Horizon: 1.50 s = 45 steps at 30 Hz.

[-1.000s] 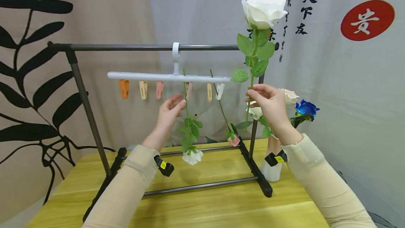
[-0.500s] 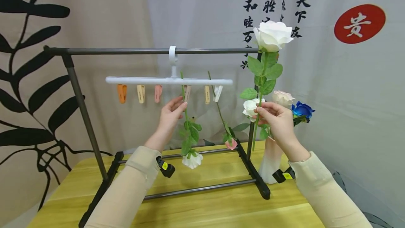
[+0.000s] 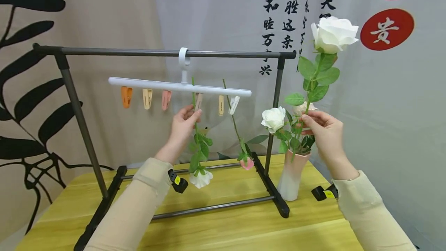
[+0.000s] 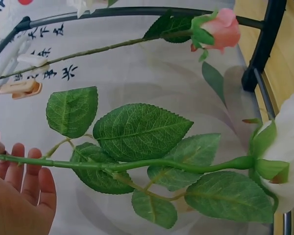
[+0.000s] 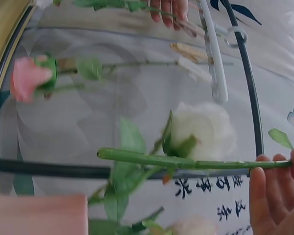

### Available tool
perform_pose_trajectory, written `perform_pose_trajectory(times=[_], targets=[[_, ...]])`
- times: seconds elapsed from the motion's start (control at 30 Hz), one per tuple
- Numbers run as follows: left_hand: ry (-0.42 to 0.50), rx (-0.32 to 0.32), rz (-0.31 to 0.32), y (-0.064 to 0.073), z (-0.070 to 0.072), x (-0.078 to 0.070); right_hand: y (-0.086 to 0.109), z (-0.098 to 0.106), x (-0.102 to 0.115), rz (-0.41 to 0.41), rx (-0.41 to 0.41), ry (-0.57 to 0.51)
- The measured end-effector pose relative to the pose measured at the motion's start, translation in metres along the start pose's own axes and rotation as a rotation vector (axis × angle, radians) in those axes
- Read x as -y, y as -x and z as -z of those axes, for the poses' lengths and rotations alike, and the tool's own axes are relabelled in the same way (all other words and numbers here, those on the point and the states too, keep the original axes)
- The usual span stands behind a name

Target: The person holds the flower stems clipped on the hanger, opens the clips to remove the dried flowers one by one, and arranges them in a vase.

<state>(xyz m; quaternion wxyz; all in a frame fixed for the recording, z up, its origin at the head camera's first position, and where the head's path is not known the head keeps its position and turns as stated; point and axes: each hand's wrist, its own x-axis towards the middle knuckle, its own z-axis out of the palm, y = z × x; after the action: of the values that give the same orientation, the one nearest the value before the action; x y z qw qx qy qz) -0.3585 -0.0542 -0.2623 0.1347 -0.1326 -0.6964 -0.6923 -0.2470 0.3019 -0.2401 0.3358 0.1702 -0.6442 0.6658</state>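
My left hand (image 3: pixel 184 122) pinches the green stem of a white rose (image 3: pixel 201 179) that hangs head down from the white hanger (image 3: pixel 179 86), its fingertips just below a greyish-pink clothespin (image 3: pixel 198 102). That stem also crosses the fingers in the left wrist view. Between thumb and fingers, my right hand (image 3: pixel 324 131) holds an upright white rose (image 3: pixel 334 36) by its stem, beside the flowers of a pink-and-white vase (image 3: pixel 290 177). The cut end of this stem (image 5: pixel 137 156) points toward the vase in the right wrist view.
A pink rose (image 3: pixel 246 163) hangs head down from a white clothespin (image 3: pixel 234 105). More clothespins, one orange (image 3: pixel 126 97), line the hanger. The hanger hooks over a dark rack (image 3: pixel 115 52) on the wooden table (image 3: pixel 244 227). Another white rose (image 3: pixel 273 119) leans from the vase.
My right hand has carried the upright rose rightward and down, from the rack's right post to beside the vase. The left hand stays at the hanging stem, while the hanger tilts slightly more.
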Motion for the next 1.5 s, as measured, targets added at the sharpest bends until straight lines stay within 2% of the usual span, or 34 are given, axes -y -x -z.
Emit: perform_pose_trajectory(times=[0.23, 0.47, 0.73, 1.03, 1.27, 1.5], targets=[[-0.011, 0.018, -0.03, -0.001, 0.0, -0.004, -0.008, 0.016, 0.0, 0.073, -0.131, 0.009], [-0.01, 0.002, -0.019, 0.001, 0.003, -0.003, -0.014, 0.022, -0.005, 0.128, -0.174, 0.051], [-0.012, -0.002, -0.02, 0.002, 0.004, -0.003, -0.007, 0.025, -0.027, 0.083, -0.169, 0.398], [-0.003, -0.011, -0.011, 0.002, 0.005, -0.002, 0.019, 0.024, -0.049, 0.112, -0.167, 0.558], [-0.002, -0.011, -0.019, 0.003, 0.005, -0.002, 0.033, 0.033, -0.064, 0.151, -0.168, 0.794], [0.02, -0.021, -0.058, 0.005, 0.003, -0.003, 0.042, 0.037, -0.07, 0.082, -0.083, 0.954]])
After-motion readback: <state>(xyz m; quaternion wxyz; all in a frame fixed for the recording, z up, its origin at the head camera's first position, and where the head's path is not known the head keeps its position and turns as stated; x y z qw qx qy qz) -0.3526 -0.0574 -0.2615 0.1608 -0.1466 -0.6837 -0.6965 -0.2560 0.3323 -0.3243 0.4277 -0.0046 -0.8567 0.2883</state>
